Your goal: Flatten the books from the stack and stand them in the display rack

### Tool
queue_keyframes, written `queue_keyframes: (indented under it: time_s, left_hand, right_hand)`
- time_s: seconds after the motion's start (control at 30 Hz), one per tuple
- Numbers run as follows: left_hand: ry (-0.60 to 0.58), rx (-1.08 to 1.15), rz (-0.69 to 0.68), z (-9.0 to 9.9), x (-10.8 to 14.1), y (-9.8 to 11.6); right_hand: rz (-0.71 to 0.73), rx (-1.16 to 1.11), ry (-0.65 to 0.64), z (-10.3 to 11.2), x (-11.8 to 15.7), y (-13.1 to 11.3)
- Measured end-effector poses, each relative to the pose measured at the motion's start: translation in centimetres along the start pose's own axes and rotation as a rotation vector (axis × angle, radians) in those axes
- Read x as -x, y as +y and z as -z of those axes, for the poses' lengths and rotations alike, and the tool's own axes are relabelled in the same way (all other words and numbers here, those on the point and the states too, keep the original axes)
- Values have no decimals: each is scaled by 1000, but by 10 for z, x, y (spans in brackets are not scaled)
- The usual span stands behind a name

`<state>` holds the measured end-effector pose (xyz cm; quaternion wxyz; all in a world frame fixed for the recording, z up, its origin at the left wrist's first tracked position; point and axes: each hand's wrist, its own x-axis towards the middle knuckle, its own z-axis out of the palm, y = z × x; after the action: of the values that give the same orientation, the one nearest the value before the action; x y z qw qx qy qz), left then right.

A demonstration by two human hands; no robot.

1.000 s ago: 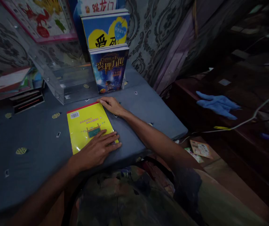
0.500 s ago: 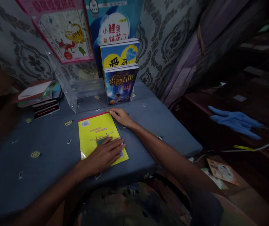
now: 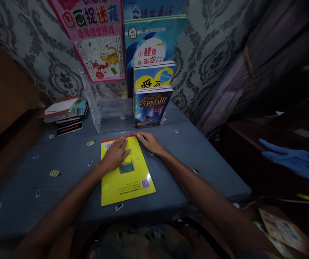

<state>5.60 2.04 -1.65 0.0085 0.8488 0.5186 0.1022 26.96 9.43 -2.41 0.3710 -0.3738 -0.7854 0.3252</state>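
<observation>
A yellow book (image 3: pixel 140 171) with a red strip along its far edge lies closed on the table, its back cover up. On the cover show a small green board picture and a QR code; the barcode is partly covered. My left hand (image 3: pixel 116 154) rests flat on the upper left of the cover, fingers stretched toward the red edge. At the far right corner, my right hand (image 3: pixel 149 142) has its fingers bent together on the book's edge; the fingertips are partly hidden.
Just beyond stands a clear acrylic rack (image 3: pixel 113 124) holding several upright books, a dark blue one (image 3: pixel 151 109) in front. A stack of books (image 3: pixel 68 111) lies to the left. Right of the table edge is a blue glove (image 3: pixel 295 160); lower down lie flat booklets (image 3: pixel 285 228).
My left hand has slid from the lower middle of the cover up to its upper left, uncovering the QR code. My right hand stays at the corner. The view has shifted left.
</observation>
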Motion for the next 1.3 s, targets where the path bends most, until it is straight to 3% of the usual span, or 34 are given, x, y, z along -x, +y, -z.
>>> queue_keyframes:
  time_s: [0.33,0.5,0.63,0.8,0.93,1.3]
  left_hand:
    - [75,37,144,10,55,-46]
    - [52,240,149,22,57,-68]
    - [104,471,153,28,52,-83]
    - [169,556,186,28,50,-86]
    - [188,590,187,26,51,-82]
    - [171,531,189,29,50,-81]
  right_hand:
    - [47,141,-32,-1,3,-1]
    - [131,386,-137,-12,8,-19]
    - [183,542,-245,-35,2,-39]
    - [310,498,-385,-73,-9,-57]
    - [448,413,-432,-94,-2,-70]
    - [513,318,-596,-97,52,-93]
